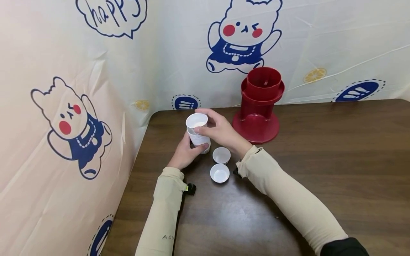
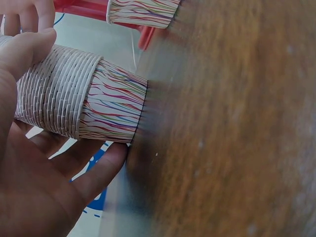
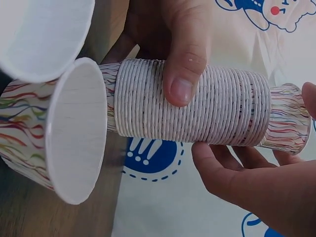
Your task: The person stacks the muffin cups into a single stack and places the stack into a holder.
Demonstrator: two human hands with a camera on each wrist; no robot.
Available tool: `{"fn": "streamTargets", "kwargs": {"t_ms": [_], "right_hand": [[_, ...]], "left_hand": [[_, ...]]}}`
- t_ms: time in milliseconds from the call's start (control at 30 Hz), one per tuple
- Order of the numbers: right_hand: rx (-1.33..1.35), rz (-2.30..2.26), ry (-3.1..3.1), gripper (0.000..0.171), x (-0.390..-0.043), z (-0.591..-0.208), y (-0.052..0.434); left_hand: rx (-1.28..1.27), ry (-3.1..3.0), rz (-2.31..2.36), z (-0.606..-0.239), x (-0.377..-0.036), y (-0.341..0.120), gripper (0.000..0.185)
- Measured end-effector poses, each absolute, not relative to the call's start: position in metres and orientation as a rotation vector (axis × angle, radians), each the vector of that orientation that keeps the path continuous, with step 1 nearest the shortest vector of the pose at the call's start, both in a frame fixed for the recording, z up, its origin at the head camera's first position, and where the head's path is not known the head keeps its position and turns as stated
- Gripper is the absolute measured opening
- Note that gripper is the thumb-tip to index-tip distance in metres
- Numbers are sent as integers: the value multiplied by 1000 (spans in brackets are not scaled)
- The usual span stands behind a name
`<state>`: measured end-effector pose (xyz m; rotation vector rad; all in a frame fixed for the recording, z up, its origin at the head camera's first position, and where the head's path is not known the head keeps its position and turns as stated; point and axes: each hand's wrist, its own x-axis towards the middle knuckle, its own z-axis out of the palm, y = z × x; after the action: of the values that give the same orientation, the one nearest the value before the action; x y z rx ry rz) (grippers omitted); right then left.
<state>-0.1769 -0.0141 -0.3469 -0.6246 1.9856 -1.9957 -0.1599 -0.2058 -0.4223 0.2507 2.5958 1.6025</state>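
Note:
My left hand point(image 1: 184, 153) grips a tall stack of nested paper cups point(image 2: 59, 91), held upright near the table's back left; their sides carry wavy coloured stripes. At the top, my right hand point(image 1: 222, 131) holds the uppermost cup point(image 1: 196, 120) by its rim, between thumb and fingers. That cup sits partly raised, so a striped band point(image 3: 286, 118) shows above the packed rims. Two loose paper cups stand mouth up on the table, close together: a farther cup point(image 1: 221, 155) and a nearer cup point(image 1: 219, 174).
Behind my right hand stands a red holder point(image 1: 257, 129) with a round base and an open cylinder on top. The brown wooden table point(image 1: 336, 170) meets a printed cloth point(image 1: 179, 53) at its back and left edges.

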Motion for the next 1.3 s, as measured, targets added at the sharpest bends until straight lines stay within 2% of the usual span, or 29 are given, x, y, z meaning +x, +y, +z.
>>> {"fn": "streamTargets", "kwargs": {"t_ms": [767,1300], "right_hand": [[-666,-1977,2024,62,-180,-354,-22],[-589,-1884,2038,60,-178,-372,-19]], "left_hand": [[222,2588,1580,-424,-159,-207,83],[216,2579,1584,-422,-160,-205,80]]}}
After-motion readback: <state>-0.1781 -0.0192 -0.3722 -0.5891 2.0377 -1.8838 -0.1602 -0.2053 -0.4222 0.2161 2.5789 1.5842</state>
